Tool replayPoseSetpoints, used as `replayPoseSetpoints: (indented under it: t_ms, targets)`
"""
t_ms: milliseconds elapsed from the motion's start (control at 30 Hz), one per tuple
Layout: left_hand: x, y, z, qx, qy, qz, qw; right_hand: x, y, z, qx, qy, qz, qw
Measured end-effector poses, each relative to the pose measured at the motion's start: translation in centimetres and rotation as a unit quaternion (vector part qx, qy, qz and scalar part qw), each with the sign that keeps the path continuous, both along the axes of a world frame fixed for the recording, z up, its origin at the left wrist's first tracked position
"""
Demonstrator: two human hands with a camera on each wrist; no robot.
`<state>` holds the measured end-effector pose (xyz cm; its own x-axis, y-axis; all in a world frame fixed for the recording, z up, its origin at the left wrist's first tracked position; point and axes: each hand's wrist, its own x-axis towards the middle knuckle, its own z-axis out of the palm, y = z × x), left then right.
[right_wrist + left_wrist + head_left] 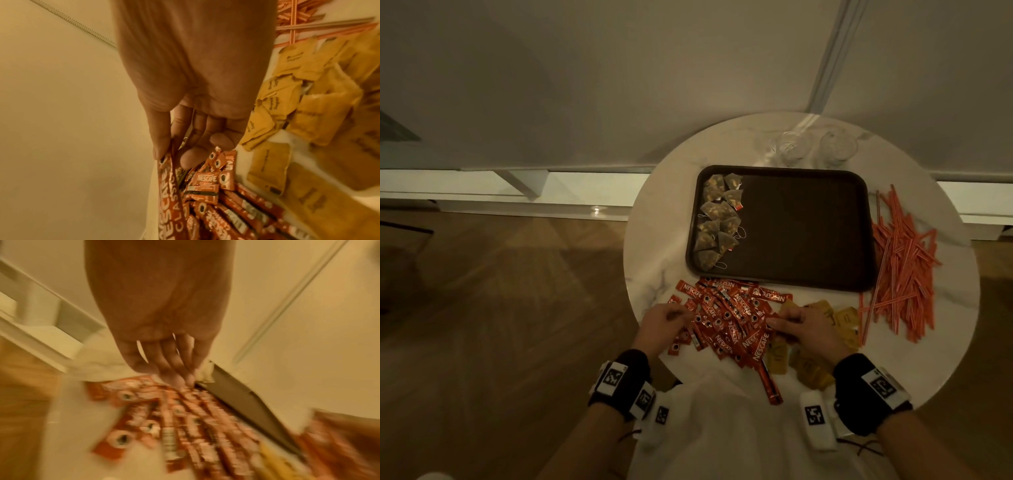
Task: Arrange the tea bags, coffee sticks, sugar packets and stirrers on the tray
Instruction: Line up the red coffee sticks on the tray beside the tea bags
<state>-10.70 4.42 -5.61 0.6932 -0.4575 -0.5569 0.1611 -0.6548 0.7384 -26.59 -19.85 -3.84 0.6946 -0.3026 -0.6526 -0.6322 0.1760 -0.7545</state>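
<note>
While the desk point(664, 219) carries everything, the tray point(801, 233) is the landmark: tea bags point(717, 219) already line its left edge, stirrers point(904, 260) lie off its right side, sugar packets point(811, 366) and coffee sticks point(729, 318) sit below it. The coffee step appears in hand. The right hand point(804, 327) pinches a stick; the left hand point(666, 325) rests curled on the pile, its grip unclear. Next likely comes gathering aligned sticks.
</note>
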Motion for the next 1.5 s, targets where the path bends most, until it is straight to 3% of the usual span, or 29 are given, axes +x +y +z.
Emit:
replayPoseSetpoints:
  t_ms: [67,133,300,500,700,867,1033,1167,1300,1400,1500]
  targets:
    - [1.4,1.7,-1.3,0.047,-0.056,0.071,0.995,-0.6,-0.3,-0.5,-0.021,0.012,0.019,1.0]
    - [2.6,2.6,-2.7,0.109,-0.108,0.077,0.985,-0.9,-0.4,-0.8,-0.034,0.021,0.027,0.999]
    - [3.3,1.1,-4.0,0.234,-0.162,-0.051,0.957,-0.7,-0.2,-0.3,-0.043,0.034,0.053,0.997]
    - [4.2,-0.4,-4.3,0.272,-0.181,-0.082,0.941,-0.3,0.1,-0.4,-0.048,0.029,0.054,0.997]
    - [5.4,0.0,-3.4,0.233,-0.135,-0.041,0.962,-0.3,0.2,-1.0,-0.03,0.025,0.038,0.999]
    - [5.8,-0.3,-0.1,0.147,-0.179,0.016,0.973,0.3,0.4,-0.9,-0.019,0.009,0.03,0.999]
    - [2.6,-3.9,3.3,0.023,-0.149,-0.034,0.988,1.5,0.8,0.1,0.004,-0.014,0.056,0.998]
    - [-0.8,-6.8,3.4,-0.02,-0.108,-0.109,0.988,2.5,0.9,0.5,0.003,-0.03,0.061,0.998]
    - [-2.4,-8.4,2.9,-0.043,-0.101,-0.142,0.984,2.4,0.9,0.1,0.046,-0.032,-0.003,0.998]
    - [-2.8,-9.0,2.8,-0.068,-0.107,-0.124,0.984,2.1,0.9,0.1,0.083,-0.048,-0.066,0.993]
    - [-3.1,-8.9,2.5,-0.084,-0.062,-0.094,0.99,1.9,0.8,-0.1,0.092,-0.057,-0.1,0.989]
